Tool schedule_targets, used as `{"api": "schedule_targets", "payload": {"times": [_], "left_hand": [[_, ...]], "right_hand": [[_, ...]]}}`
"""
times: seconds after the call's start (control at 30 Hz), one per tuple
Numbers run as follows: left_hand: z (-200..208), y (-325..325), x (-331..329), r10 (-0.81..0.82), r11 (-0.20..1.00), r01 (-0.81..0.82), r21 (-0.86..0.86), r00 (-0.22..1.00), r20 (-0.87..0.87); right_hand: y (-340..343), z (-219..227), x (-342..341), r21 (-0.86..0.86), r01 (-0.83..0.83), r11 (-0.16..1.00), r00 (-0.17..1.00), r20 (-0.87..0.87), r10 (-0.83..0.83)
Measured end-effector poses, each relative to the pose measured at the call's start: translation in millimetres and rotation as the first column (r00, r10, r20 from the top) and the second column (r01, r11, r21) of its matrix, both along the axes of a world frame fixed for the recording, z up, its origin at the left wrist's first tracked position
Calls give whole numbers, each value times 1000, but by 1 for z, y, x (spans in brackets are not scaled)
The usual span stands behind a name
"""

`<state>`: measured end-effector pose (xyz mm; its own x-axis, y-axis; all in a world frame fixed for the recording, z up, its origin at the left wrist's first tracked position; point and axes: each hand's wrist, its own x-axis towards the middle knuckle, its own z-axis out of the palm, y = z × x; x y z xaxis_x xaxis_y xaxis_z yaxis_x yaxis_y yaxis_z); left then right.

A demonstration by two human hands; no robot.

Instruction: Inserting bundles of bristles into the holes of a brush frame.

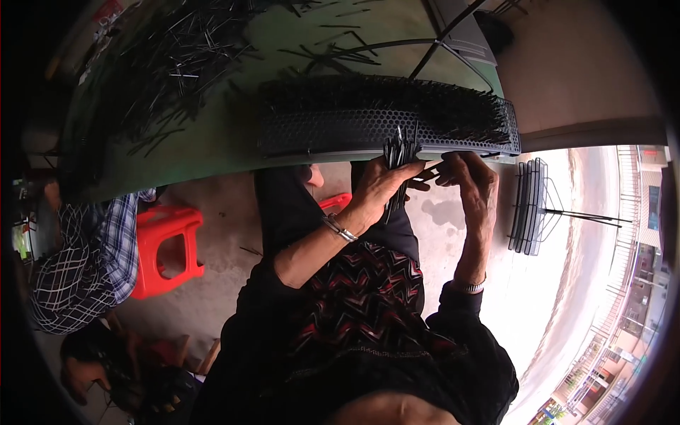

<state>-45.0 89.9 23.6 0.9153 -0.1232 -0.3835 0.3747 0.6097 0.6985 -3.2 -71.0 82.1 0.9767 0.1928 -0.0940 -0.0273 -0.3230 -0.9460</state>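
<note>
My left hand (382, 185) is closed around a bundle of thin black sticks (401, 152), which stands roughly upright with its ends showing above and below the fingers. Just right of it, my right hand (469, 174) has its fingers drawn together. Something dark shows at its fingertips, too small and shaded to name. Both hands are in front of the table's near edge. Right behind them, a long dark basket with honeycomb-holed sides (340, 122) is packed with many similar black sticks (453, 113).
On the green table (212, 152) lies a loose heap of black sticks (177, 78) at the left. A red plastic stool (166, 248) stands on the floor at left, beside a person in a plaid sleeve (122, 244). A wire rack (531, 205) is at right, by a bright opening.
</note>
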Motion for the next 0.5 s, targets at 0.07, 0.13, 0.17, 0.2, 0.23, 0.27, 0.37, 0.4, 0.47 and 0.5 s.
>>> {"api": "schedule_targets", "payload": {"times": [0.07,0.13,0.17,0.2,0.23,0.27,0.37,0.4,0.47,0.5], "left_hand": [[-7,-12,-2,1,998,-3,62,1000,26],[-14,-16,-5,-11,995,4,98,997,81],[-17,-19,-7,32,994,-41,106,996,84],[-18,-20,-7,26,994,-35,108,996,81],[-18,-20,-8,23,993,-31,111,997,74],[-19,-20,-8,21,993,-28,114,998,67],[-17,-24,-9,102,990,-108,96,993,62],[-16,-25,-9,100,990,-105,97,993,59],[-15,-25,-9,97,981,-111,157,991,94],[-16,-25,-9,97,981,-110,157,991,92]], "right_hand": [[-8,-11,-5,1,17,1000,1000,-11,-17],[-10,-14,-10,-5,32,999,996,-83,-32],[-11,-17,-12,-3,38,999,996,-86,-38],[-11,-20,-14,60,35,998,996,-83,-30],[-12,-23,-16,123,32,992,997,-79,-23],[-13,-24,-17,124,36,992,996,-82,-26],[-13,-27,-19,150,43,988,997,-69,-33],[-11,-26,-18,149,57,987,997,-61,-48],[-11,-26,-16,150,72,986,996,-56,-65],[-11,-27,-15,147,72,986,996,-70,-62]]}}
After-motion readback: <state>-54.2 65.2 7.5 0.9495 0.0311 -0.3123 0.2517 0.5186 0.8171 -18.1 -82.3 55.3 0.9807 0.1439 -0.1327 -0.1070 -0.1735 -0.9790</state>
